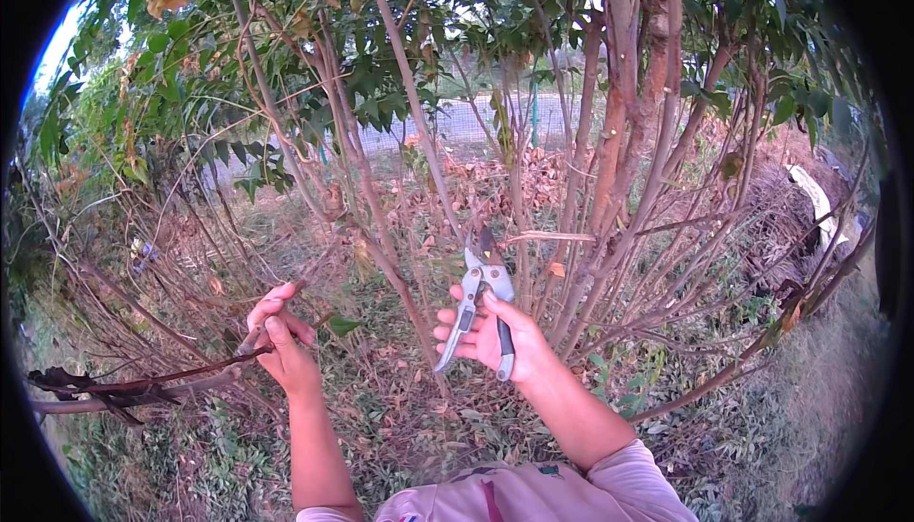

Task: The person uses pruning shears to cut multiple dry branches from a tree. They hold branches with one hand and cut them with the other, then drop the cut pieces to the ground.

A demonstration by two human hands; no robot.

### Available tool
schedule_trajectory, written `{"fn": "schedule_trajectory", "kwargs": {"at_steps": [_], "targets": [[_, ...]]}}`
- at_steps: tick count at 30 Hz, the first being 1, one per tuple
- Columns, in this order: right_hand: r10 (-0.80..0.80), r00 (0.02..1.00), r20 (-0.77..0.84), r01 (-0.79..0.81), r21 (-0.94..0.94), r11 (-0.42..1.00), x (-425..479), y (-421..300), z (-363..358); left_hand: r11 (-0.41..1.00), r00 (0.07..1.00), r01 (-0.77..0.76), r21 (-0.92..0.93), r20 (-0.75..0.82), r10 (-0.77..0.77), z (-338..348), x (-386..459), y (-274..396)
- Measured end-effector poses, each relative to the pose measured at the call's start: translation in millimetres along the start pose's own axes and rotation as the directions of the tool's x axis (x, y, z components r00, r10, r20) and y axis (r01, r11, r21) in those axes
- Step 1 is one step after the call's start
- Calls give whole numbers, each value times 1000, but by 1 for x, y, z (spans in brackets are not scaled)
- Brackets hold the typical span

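Observation:
In my right hand (515, 340) lies a pair of pruning shears (465, 313) with its handles spread and its blades parted, pointing upward. One grip rests against the palm beneath the thumb, and the fingers reach behind the other handle. The blade tips are close in the picture to a thin upright stem (428, 129); I cannot tell whether they touch. My left hand (285, 350) holds a bare woody branch (193, 385) between thumb and fingers. From that hand the branch runs out to the left, with dark withered leaves (100, 386) clinging near its far end.
A multi-stemmed shrub with thick trunks (632, 107) rises ahead, its leafy twigs hanging overhead. A long low branch (742, 365) crosses on the right. Behind stands a wire mesh fence (457, 118). Dry fallen leaves (493, 179) and weeds (235, 450) cover the ground.

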State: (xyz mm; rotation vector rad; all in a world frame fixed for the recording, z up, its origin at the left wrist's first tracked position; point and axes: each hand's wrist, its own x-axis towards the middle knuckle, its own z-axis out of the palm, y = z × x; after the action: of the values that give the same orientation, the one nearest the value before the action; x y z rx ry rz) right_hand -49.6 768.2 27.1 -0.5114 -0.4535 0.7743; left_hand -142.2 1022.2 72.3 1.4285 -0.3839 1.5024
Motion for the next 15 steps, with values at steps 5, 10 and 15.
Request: {"fn": "schedule_trajectory", "kwargs": {"at_steps": [5, 10, 15], "targets": [[-42, 998, -55, 45, 69, 997, 9, 7, 3, 1000, 1000, 14, 20, -8, -14, -8, 4, 4], [-77, 996, -41, 79, 60, 995, 12, 6, -7, 1000, 1000, 13, 24, -19, -13, -8, 4, 0], [-78, 996, -31, 80, 87, 993, 10, 10, -6, 999, 999, 17, 27, -29, -16, -8, 4, -3]]}}
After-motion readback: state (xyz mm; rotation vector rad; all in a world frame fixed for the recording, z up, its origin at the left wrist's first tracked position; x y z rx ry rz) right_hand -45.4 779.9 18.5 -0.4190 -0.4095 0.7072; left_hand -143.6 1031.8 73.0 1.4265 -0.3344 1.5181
